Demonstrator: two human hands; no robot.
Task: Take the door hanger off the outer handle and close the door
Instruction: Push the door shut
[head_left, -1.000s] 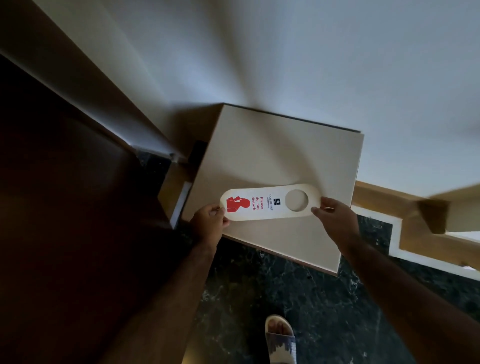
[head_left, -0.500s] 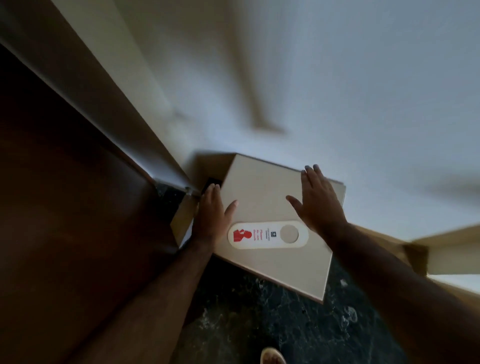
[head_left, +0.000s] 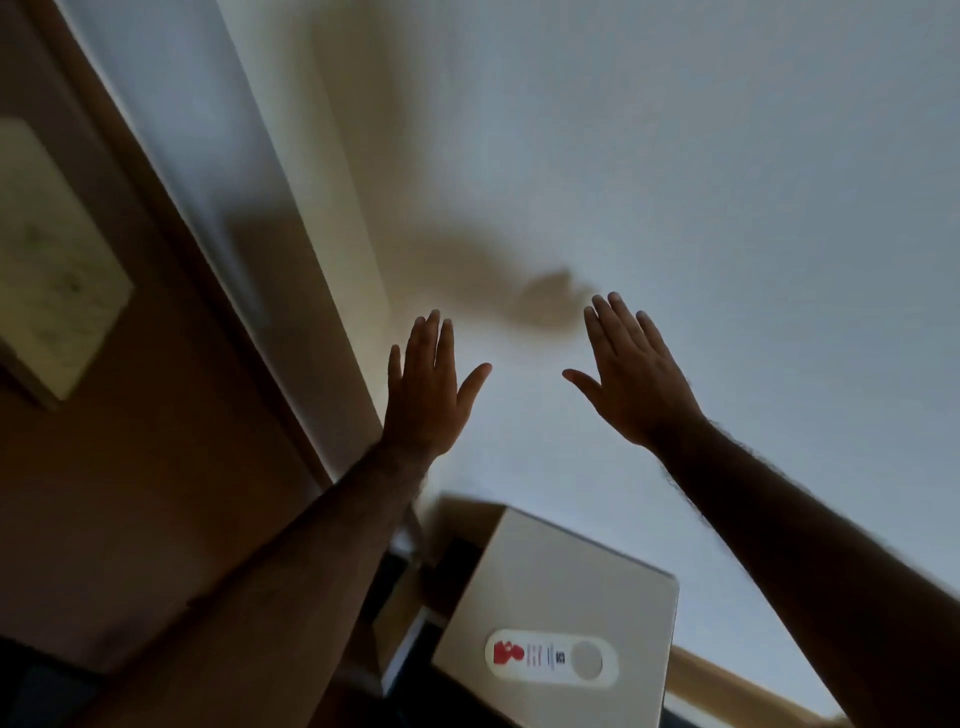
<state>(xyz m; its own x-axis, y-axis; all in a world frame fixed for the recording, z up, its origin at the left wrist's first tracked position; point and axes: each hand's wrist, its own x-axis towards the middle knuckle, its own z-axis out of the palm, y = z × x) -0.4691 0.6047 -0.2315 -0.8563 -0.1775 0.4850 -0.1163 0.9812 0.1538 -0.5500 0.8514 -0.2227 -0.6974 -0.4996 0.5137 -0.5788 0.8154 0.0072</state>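
The white door hanger (head_left: 553, 658), with a red figure at its left end and a round hole at its right, lies flat on top of a cream box-shaped stand (head_left: 566, 577) at the bottom of the view. My left hand (head_left: 428, 387) and my right hand (head_left: 631, 371) are both raised well above it in front of the pale wall, fingers spread, holding nothing. The dark brown door (head_left: 145, 415) fills the left side. Its handle is out of sight.
A pale framed notice (head_left: 49, 265) hangs on the door at the far left. The white wall (head_left: 675, 156) carries the shadows of my hands. A wooden skirting (head_left: 727, 686) runs along the wall's foot at the lower right.
Both hands let go of the hanger, which now lies on the stand, and rose up with fingers spread. The view tilted upward, so the stand sits lower in frame.
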